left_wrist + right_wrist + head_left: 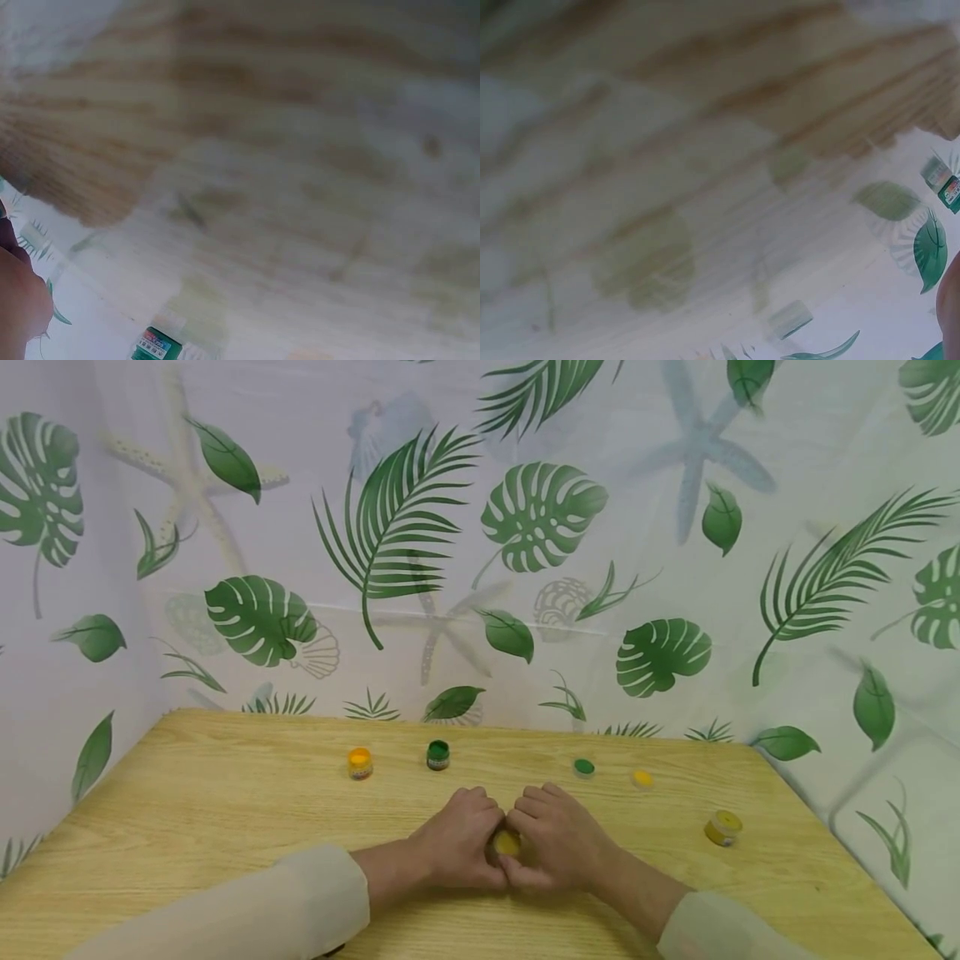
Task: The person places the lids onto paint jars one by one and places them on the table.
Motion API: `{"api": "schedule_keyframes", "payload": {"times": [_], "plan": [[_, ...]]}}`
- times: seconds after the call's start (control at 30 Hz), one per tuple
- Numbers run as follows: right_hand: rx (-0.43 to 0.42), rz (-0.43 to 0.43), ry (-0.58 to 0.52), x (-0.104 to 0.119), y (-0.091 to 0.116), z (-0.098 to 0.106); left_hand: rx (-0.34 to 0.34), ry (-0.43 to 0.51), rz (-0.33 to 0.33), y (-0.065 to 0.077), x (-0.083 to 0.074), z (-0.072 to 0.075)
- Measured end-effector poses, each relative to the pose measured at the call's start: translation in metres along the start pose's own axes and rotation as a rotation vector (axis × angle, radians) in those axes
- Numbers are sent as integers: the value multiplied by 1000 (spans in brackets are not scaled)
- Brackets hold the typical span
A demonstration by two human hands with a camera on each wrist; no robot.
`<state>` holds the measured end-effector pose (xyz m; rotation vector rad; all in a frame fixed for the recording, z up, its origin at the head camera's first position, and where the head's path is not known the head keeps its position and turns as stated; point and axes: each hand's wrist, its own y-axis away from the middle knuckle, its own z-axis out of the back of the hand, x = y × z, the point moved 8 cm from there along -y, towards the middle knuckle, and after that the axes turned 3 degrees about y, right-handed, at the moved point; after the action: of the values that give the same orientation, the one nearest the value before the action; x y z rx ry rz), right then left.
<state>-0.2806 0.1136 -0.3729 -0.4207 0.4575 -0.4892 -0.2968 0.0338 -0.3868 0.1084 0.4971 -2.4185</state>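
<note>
Both hands meet around a small paint jar (507, 843) with a dull yellow top, low over the table's near middle. My left hand (461, 839) grips it from the left with curled fingers, and my right hand (558, 837) holds the right side. The thumbs come together at its near edge; most of the jar's sides are hidden by the hands. At the edge of the left wrist view, part of the left hand (22, 300) shows. Only a sliver of the right hand (950, 315) appears in the right wrist view.
Beyond the hands stand an uncovered orange-yellow paint jar (360, 763) and an uncovered green one (438, 756). Farther right lie a green-centred lid (583, 768) and a yellow-centred lid (642, 778). Another dull yellow jar (723, 828) sits on the wooden table (225, 810) near its right side.
</note>
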Motion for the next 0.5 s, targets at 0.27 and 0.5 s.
{"api": "schedule_keyframes", "payload": {"times": [0.27, 0.5], "plan": [[-62, 39, 5, 3, -1, 5, 3, -3, -1, 0, -1, 0], [-76, 42, 5, 2, -2, 6, 10, -11, -9, 0, -2, 0]]}}
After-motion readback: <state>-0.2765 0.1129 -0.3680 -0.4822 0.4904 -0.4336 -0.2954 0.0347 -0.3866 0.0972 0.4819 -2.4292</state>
